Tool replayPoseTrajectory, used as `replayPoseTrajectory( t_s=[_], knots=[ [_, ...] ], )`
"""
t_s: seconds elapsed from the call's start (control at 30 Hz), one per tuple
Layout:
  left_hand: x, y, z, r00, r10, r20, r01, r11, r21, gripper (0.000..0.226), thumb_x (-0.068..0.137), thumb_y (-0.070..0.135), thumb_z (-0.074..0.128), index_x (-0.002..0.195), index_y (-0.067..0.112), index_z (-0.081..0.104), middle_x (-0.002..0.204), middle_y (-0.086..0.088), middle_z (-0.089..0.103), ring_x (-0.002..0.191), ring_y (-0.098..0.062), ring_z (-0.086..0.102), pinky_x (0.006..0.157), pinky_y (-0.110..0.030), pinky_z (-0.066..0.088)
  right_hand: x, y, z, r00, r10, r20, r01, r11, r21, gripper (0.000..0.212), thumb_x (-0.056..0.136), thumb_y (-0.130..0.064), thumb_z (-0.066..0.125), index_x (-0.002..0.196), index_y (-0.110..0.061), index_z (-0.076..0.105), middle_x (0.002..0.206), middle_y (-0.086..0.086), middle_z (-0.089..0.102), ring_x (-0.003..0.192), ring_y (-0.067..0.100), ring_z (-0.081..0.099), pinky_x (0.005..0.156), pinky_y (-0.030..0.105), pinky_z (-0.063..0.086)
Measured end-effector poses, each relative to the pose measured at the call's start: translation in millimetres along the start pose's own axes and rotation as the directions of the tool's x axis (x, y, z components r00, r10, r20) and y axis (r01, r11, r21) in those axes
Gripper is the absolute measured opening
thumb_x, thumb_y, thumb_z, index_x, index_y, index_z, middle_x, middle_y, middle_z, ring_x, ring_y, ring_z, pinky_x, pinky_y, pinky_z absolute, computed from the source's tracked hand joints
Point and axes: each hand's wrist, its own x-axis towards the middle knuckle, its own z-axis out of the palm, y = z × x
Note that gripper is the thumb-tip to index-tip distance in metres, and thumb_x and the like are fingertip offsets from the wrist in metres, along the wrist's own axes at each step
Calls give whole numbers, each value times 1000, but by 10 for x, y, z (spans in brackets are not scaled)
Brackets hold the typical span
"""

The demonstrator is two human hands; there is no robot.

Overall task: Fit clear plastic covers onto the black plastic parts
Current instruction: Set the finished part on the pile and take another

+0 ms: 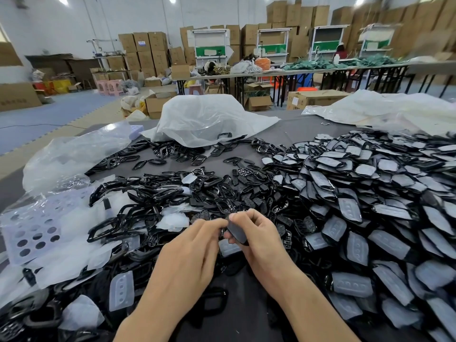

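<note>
1. Desk (291, 127): grey top, carrying all the stock listed below.
2. Heap of covered parts (370, 193): on the right half of the desk. These are black tapered shells, each faced with a frosted clear cover showing a row of oval dimples.
3. Clear plastic bags (204, 119): crumpled, lying at the far edge and the left side of the desk.
4. Pile of bare black frames (138, 213): glossy open loops, left of centre.
5. Cardboard boxes (294, 101): on the floor behind the desk, with printed marks too blurred to read.
6. Right grip (254, 233): fingers curled round the held part, above the desk's near edge.
7. Left grip (197, 238): thumb and forefinger pinch the same part at its upper end.
8. Held part (237, 232): black shell with a matte grey face, tilted between both grips.
9. Loose clear cover (121, 291): translucent with oval dimples, lying at near left.
</note>
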Motion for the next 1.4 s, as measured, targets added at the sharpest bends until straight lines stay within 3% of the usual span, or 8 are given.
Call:
replayPoseTrajectory(
  t_s=[0.3, 0.43, 0.67, 0.97, 1.1, 1.23, 1.33, 1.4],
  knots=[
    [-47, 100, 76, 983, 62, 172, -38, 989, -140, 35, 95, 29, 43, 123, 46, 55, 108, 26, 65, 82, -1, 65, 71, -27, 53, 11, -13, -7, 997, 22, -79, -17, 998, 67, 22, 89, -4, 64, 72, -14, 53, 64, 4, 64, 58, 16, 63, 55, 26, 53],
    [-28, 27, 102, 992, -126, -24, 114, 952, -285, 21, 100, 31, 45, 107, 44, 59, 66, 11, 58, 48, -7, 46, 48, -19, 36, -2, -35, -1, 999, 21, -47, -17, 996, 85, 22, 88, -4, 65, 73, -14, 53, 67, 2, 65, 57, 13, 63, 54, 23, 53],
    [60, 8, 91, 907, -420, 33, 363, 739, -568, 7, 92, 37, 57, 95, 37, 63, 70, -4, 64, 59, -21, 55, 56, -34, 47, -57, 24, 65, 992, 0, 126, -5, 999, 42, 9, 81, -17, 77, 74, -17, 71, 81, 7, 72, 68, 16, 69, 60, 22, 54],
    [93, -187, 96, 794, -603, 77, 466, 522, -714, 11, 99, 14, 55, 96, 17, 65, 58, 0, 60, 47, -10, 50, 45, -17, 43, -93, 142, 78, 976, -122, 181, 190, 885, -425, 31, 97, -14, 62, 117, -37, 66, 75, 5, 74, 62, 15, 68, 61, 28, 55],
    [100, -187, 124, 784, -609, 121, 456, 432, -778, 17, 101, 18, 51, 109, 25, 65, 70, 0, 66, 53, -12, 56, 44, -22, 45, 56, -261, -169, 969, -244, -33, 218, 913, -344, 29, 98, -13, 61, 123, -28, 63, 78, 6, 76, 64, 16, 70, 61, 23, 56],
    [77, -220, 143, 788, -606, 109, 467, 473, -747, 19, 102, 21, 50, 107, 30, 66, 72, 1, 67, 55, -11, 57, 48, -25, 45, 422, -1122, -649, 772, -502, -390, 379, 856, -351, 49, 100, -17, 59, 145, -24, 43, 77, 6, 75, 65, 13, 72, 62, 21, 57],
    [61, -180, 144, 818, -574, 48, 465, 608, -643, 20, 102, 19, 50, 104, 33, 64, 72, 4, 68, 54, -8, 56, 51, -21, 46, 588, -1453, -907, 658, -472, -588, 357, 882, -308, 79, 100, -19, 60, 160, -18, 8, 84, 13, 71, 61, 14, 69, 67, 28, 58],
    [31, -95, 127, 890, -454, -31, 383, 784, -489, 16, 100, 28, 52, 103, 39, 62, 75, 7, 67, 54, -5, 55, 55, -19, 45, 545, -1432, -930, 642, -453, -619, 298, 891, -343, 79, 101, -20, 57, 160, -19, 4, 87, 13, 72, 63, 15, 69, 70, 31, 60]
  ],
)
